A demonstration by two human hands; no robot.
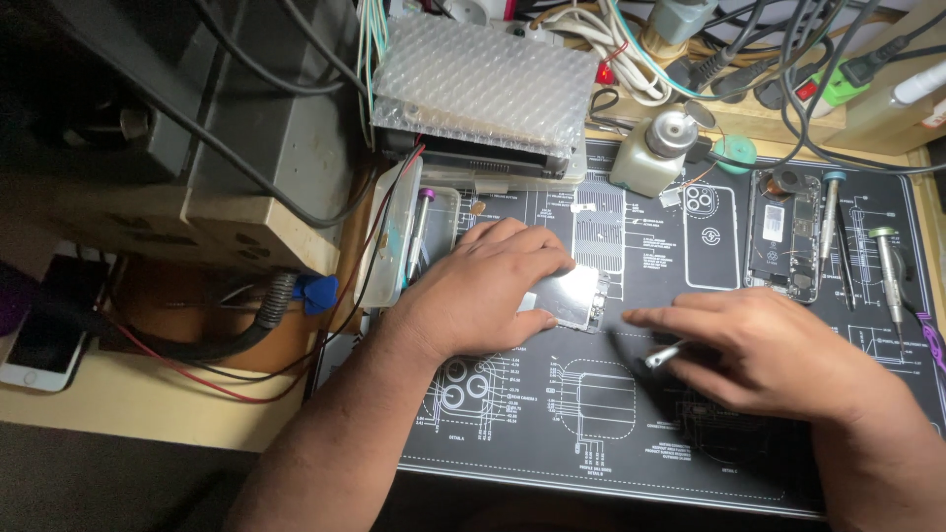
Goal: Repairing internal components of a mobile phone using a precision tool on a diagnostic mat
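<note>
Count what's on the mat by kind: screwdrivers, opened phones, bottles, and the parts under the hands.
Screwdrivers lying at the right: 2
Opened phone: 1
Pump-top bottle: 1
Metal plate under the left hand: 1, plate at
Thin metal tool in the right hand: 1, tool at
Total: 6

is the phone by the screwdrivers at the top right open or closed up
Open. The opened black phone lies flat on the dark printed work mat with no cover, its circuit board and inner parts showing.
</note>
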